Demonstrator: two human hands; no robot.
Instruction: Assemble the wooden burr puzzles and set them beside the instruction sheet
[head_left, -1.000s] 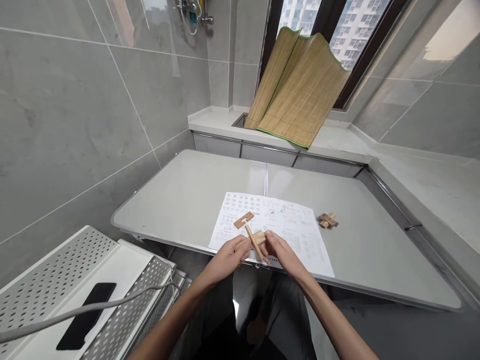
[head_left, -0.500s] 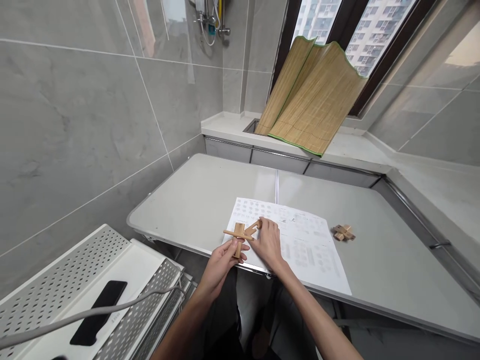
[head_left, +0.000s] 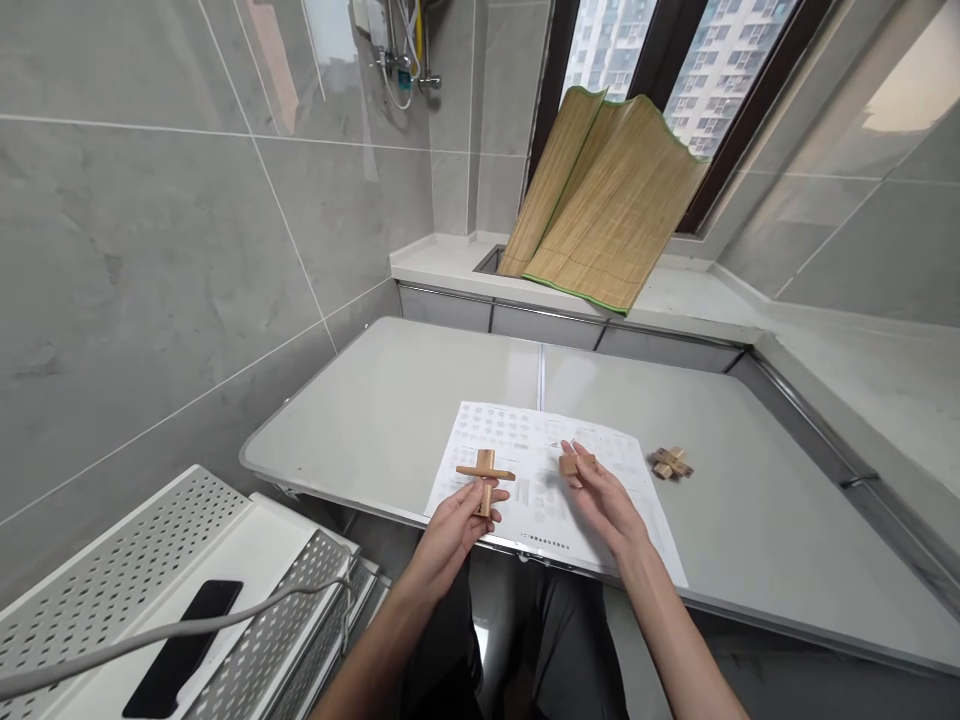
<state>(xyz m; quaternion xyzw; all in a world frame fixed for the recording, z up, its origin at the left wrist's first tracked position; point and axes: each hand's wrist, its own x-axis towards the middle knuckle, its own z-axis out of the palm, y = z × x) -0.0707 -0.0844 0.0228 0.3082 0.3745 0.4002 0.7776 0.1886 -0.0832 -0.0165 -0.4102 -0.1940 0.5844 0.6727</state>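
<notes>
My left hand is closed around the lower end of a wooden cross-shaped assembly, held upright over the near edge of a printed instruction sheet. My right hand is raised over the sheet and pinches a small flat wooden piece between thumb and fingers. The two hands are apart. A small assembled wooden puzzle lies on the grey table to the right of the sheet.
A folded bamboo mat leans against the window at the back. A white perforated metal rack with a black phone and a grey cable stands at my lower left. Tiled walls close in left and right.
My right hand picked the flat wooden piece off the sheet and carried it rightward, away from the left hand. The left hand keeps the cross assembly, now turned upright.
</notes>
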